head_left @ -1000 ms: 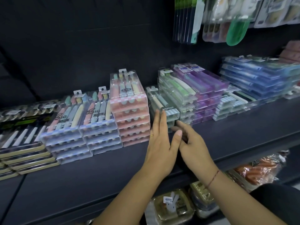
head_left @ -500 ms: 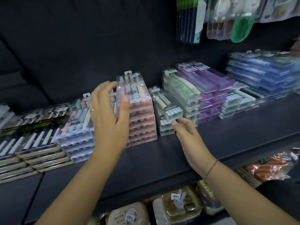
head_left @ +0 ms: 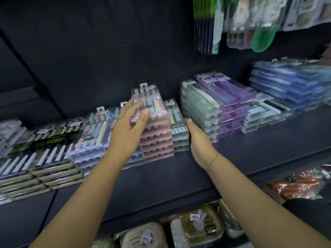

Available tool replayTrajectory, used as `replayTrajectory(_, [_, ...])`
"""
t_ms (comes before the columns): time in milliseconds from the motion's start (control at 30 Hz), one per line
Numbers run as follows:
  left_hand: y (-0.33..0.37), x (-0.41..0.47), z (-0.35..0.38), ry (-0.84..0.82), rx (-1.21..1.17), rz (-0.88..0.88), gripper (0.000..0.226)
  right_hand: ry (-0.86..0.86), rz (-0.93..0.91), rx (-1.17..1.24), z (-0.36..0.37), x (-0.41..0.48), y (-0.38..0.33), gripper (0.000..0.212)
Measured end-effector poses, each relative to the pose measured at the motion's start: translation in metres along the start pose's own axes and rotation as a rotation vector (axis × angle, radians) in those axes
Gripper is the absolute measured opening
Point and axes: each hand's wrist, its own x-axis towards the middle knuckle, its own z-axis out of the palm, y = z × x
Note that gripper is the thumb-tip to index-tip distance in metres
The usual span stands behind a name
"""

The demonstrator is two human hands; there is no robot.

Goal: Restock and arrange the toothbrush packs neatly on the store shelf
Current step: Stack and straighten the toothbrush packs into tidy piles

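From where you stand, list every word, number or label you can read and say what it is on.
"3" and "G": large dark marks on the pastel toothbrush pack left of the left hand.
"CA...": cut-off letters on that pack's top edge.
White tags on the pink stack, purple packs and blue packs: too blurred to read.
Barcode sticker on the brown box below the shelf: too small to read.

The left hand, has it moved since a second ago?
Yes. The left hand went leftward and up, from in front of the short green-striped stack onto the pink stack.
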Motion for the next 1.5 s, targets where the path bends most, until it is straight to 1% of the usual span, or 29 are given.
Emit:
replayTrajectory(33, [0.0,0.0,0.0,-0.001,-0.005,-0.001,0.051,-0.004,0.005,-0.013,0.005,0.003,-0.008,0.088])
replayTrajectory(100, [0.0,0.0,0.0,-0.002,-0.015,-0.005,0.052,0.002,0.025,-0.025,0.009,0.007,-0.017,0.065])
replayTrajectory(133, [0.0,0.0,0.0,-0.002,-0.016,-0.006,0.052,-0.006,0.038,-0.033,0.008,0.011,-0.017,0.062])
replayTrajectory(167, [0.0,0.0,0.0,0.0,-0.014,-0.004,0.052,-0.019,0.05,-0.036,0.007,0.015,-0.016,0.065])
replayTrajectory(267, [-0.001,0.001,0.001,0.007,-0.01,-0.001,0.05,-0.055,0.061,-0.023,0.003,0.02,-0.008,0.093])
replayTrajectory(467, [-0.002,0.001,0.003,0.01,-0.007,0.0,0.046,-0.091,0.031,-0.026,-0.008,0.026,0.005,0.103])
replayTrajectory(633, [0.0,0.001,0.003,0.01,-0.008,-0.006,0.048,-0.092,0.047,-0.028,-0.005,0.027,0.003,0.099])
replayTrajectory(800, [0.003,0.0,0.002,0.002,0.003,-0.024,0.05,-0.081,0.058,-0.058,0.0,0.026,-0.001,0.1])
replayTrajectory(933, [0.003,0.0,0.002,0.011,0.013,-0.025,0.051,-0.056,0.064,-0.055,0.002,0.02,-0.005,0.086])
replayTrajectory(1000, [0.003,0.0,0.002,0.008,0.02,-0.019,0.054,-0.053,0.072,-0.053,0.002,0.017,-0.007,0.089])
replayTrajectory(1067, [0.003,0.001,0.001,0.005,0.008,-0.021,0.061,-0.041,0.067,-0.062,0.003,0.005,-0.011,0.085])
replayTrajectory(1133, [0.004,0.003,-0.001,0.048,-0.002,-0.022,0.061,-0.049,0.048,-0.082,-0.001,-0.016,-0.01,0.088])
replayTrajectory(1167, [0.006,0.002,-0.002,0.099,0.028,0.006,0.055,-0.042,0.025,-0.111,-0.005,-0.031,-0.011,0.084])
replayTrajectory(1200, [0.01,0.0,-0.002,0.167,0.088,0.072,0.047,-0.003,-0.022,-0.139,-0.012,-0.046,-0.012,0.069])
replayTrajectory(1267, [0.021,-0.014,0.005,0.292,0.185,0.277,0.038,0.15,-0.16,-0.151,-0.028,-0.072,-0.016,0.028])
replayTrajectory(1300, [0.028,-0.024,0.013,0.296,0.187,0.361,0.038,0.254,-0.218,-0.146,-0.035,-0.081,-0.019,0.019])
replayTrajectory(1333, [0.035,-0.036,0.024,0.232,0.166,0.41,0.041,0.343,-0.269,-0.149,-0.042,-0.088,-0.021,0.019])
replayTrajectory(1367, [0.041,-0.048,0.038,0.109,0.151,0.426,0.047,0.399,-0.302,-0.17,-0.047,-0.089,-0.021,0.02])
replayTrajectory(1433, [0.046,-0.063,0.067,-0.146,0.228,0.406,0.061,0.422,-0.297,-0.216,-0.053,-0.084,-0.021,0.027])
replayTrajectory(1500, [0.038,-0.064,0.092,-0.268,0.388,0.328,0.072,0.385,-0.247,-0.25,-0.055,-0.075,-0.019,0.037])
